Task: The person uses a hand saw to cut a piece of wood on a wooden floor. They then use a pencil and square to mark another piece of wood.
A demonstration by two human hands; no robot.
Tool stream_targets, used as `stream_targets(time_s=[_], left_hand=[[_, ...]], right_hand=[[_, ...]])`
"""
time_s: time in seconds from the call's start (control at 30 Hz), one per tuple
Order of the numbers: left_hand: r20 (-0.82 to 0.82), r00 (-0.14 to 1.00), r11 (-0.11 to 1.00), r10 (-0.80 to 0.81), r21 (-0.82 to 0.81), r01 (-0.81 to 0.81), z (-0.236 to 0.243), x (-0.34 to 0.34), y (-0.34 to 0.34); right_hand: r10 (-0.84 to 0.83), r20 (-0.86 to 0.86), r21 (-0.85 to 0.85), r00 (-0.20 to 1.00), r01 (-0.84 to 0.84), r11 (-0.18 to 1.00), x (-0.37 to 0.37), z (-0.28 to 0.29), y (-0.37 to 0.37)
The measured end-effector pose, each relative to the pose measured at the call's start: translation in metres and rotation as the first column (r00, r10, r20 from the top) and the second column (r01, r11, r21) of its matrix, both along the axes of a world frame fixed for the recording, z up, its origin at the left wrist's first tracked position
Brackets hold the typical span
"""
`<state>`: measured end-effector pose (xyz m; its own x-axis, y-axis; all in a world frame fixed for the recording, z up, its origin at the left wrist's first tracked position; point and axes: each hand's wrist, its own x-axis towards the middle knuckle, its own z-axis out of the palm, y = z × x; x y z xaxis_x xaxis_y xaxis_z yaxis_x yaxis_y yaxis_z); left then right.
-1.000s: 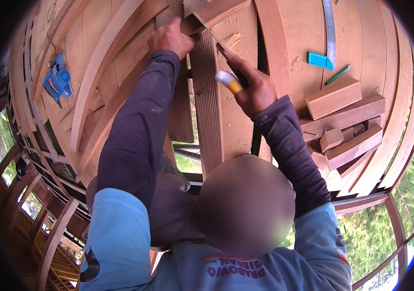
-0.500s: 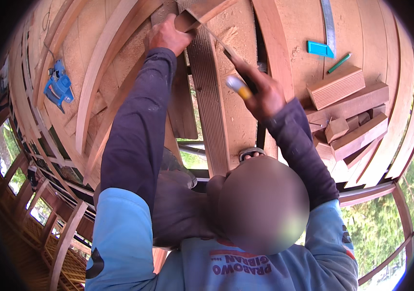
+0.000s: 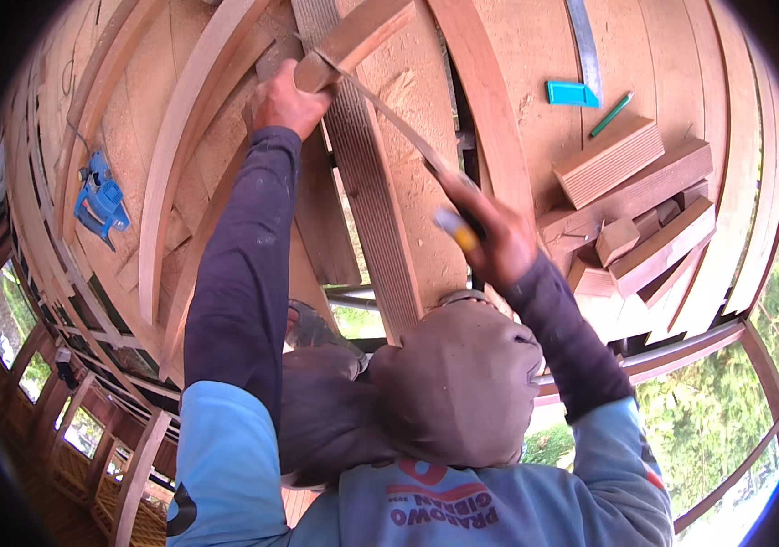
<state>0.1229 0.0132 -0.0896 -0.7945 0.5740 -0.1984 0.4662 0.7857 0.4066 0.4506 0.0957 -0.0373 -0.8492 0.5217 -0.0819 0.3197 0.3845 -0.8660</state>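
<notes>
My left hand [image 3: 287, 100] is closed around the end of a short curved wooden piece [image 3: 366, 35], which lies across a grooved plank [image 3: 364, 155]. In my right hand [image 3: 503, 242] is a handsaw, its thin blade [image 3: 391, 116] slanting up and left to the wood. The blade's far part meets the piece just right of my left fingers; how deep it sits I cannot tell. A blurred white and yellow end shows below my right fingers, likely part of the handle. Pale shavings [image 3: 398, 89] lie near the blade.
A blue power tool [image 3: 100, 202] with a cord lies at left, near long curved timbers [image 3: 163, 173]. At right are a try square [image 3: 573, 93], a green pencil [image 3: 612, 116] and stacked wood blocks [image 3: 626, 196]. Gaps show between floor planks. My bent knee [image 3: 458, 383] is close below.
My right hand has drawn the saw back toward me, farther from my left hand. My left hand keeps its grip on the wood. The whole view has shifted slightly.
</notes>
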Motion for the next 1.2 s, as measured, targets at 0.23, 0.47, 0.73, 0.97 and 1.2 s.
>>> stream_targets(time_s=[0.23,0.47,0.73,0.97,1.2], left_hand=[[-0.09,0.994,0.998,-0.056,-0.037,0.053,-0.006,0.004,0.008],[-0.116,0.991,0.993,-0.062,-0.107,0.049,0.003,-0.001,0.006],[-0.121,0.991,0.999,-0.048,-0.026,0.045,-0.016,0.004,0.009],[0.014,1.0,1.0,0.001,-0.012,-0.001,0.002,0.001,0.003],[-0.182,0.982,0.994,-0.054,-0.099,0.036,-0.006,0.01,0.011]], right_hand=[[-0.002,0.024,0.072,1.0,0.0,0.997,-0.003,-0.01,0.007],[0.031,0.094,-0.006,0.995,-0.031,1.0,0.005,0.002,-0.002],[0.016,0.038,0.066,0.999,-0.018,0.998,-0.055,-0.022,0.015],[0.004,0.111,0.036,0.994,-0.008,0.999,0.042,0.021,-0.005],[0.035,0.051,0.064,0.998,-0.038,0.997,-0.052,-0.014,0.016]])
